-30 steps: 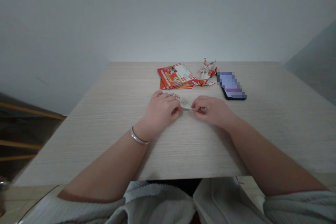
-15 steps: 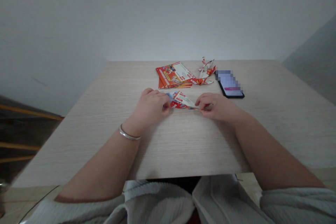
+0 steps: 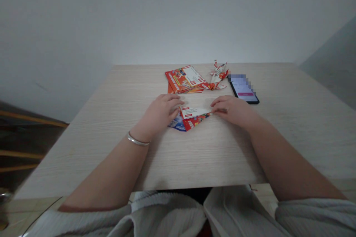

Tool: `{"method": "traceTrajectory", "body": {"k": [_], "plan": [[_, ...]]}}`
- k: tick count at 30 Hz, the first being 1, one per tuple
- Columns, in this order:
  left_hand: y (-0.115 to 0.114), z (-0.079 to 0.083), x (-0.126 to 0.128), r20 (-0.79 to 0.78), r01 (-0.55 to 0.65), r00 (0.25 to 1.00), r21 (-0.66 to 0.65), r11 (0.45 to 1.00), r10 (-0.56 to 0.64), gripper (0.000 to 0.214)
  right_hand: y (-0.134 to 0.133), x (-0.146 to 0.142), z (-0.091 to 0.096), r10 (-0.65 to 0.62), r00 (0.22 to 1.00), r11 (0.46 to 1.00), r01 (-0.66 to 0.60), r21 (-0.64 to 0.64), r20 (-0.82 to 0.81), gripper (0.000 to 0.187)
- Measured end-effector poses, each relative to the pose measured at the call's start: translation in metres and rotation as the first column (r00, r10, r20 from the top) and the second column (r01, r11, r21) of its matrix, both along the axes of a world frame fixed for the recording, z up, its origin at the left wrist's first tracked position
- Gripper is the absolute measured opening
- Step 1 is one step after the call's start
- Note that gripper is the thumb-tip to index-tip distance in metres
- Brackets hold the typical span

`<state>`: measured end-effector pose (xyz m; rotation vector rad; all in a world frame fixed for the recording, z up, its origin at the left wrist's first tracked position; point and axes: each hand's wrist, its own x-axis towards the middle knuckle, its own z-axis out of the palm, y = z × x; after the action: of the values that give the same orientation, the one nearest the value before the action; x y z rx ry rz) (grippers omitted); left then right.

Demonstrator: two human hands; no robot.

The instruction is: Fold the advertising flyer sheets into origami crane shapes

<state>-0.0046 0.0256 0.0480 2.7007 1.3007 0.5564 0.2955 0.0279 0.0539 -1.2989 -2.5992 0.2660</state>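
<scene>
A partly folded sheet of red, white and blue printed paper (image 3: 191, 116) lies on the light wood table (image 3: 194, 148) between my hands. My left hand (image 3: 160, 113), a silver bangle on its wrist, grips the sheet's left side with fingers curled over it. My right hand (image 3: 232, 109) pinches the sheet's right corner with thumb and fingers. A white flap with red labels faces up, and a red and blue layer shows below it.
A stack of red printed flyers (image 3: 185, 79) lies farther back, with folded paper figures (image 3: 218, 76) to its right. A phone (image 3: 244, 89) with a lit screen lies to the right of those. The wall stands just beyond the table's far edge.
The small folded piece has been opened out into a wider, flatter sheet. My hands have drawn apart, the left one moving left and the right one right.
</scene>
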Motion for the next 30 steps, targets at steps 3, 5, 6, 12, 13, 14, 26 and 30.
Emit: {"method": "traceTrajectory", "body": {"k": [3,5,6,12,13,14,26,30], "plan": [[-0.003,-0.004,0.004,-0.079,0.089,0.993,-0.027,0.996,-0.091,0.034,-0.005,-0.012,0.002,-0.104,0.991,0.989,0.095,0.111,0.086,0.026],[-0.007,-0.004,0.007,-0.131,0.105,0.985,-0.048,0.993,-0.110,0.034,-0.010,-0.020,0.002,-0.118,0.986,0.989,0.106,0.106,0.114,0.027],[-0.009,-0.003,0.009,-0.153,0.101,0.982,-0.054,0.993,-0.108,0.034,-0.014,-0.025,0.002,-0.127,0.986,0.989,0.119,0.084,0.104,0.026],[-0.019,0.009,0.014,-0.255,0.006,0.967,-0.053,0.999,-0.019,0.039,-0.034,-0.052,0.003,-0.207,0.978,0.978,0.206,0.031,0.038,0.058],[-0.020,0.011,0.015,-0.270,-0.008,0.963,-0.049,0.999,-0.006,0.040,-0.036,-0.055,0.002,-0.226,0.973,0.974,0.225,0.025,0.042,0.060],[-0.021,0.012,0.016,-0.285,-0.021,0.958,-0.047,0.999,0.007,0.040,-0.036,-0.056,0.001,-0.237,0.970,0.971,0.237,0.013,0.045,0.061],[-0.028,0.013,0.029,-0.316,-0.168,0.937,-0.027,0.985,0.151,0.045,-0.029,-0.053,-0.010,-0.123,0.989,0.992,0.119,-0.046,-0.083,0.070],[-0.027,0.015,0.034,-0.339,-0.182,0.926,-0.021,0.983,0.164,0.039,-0.033,-0.054,0.001,-0.136,0.991,0.990,0.135,-0.042,-0.017,0.046]]}}
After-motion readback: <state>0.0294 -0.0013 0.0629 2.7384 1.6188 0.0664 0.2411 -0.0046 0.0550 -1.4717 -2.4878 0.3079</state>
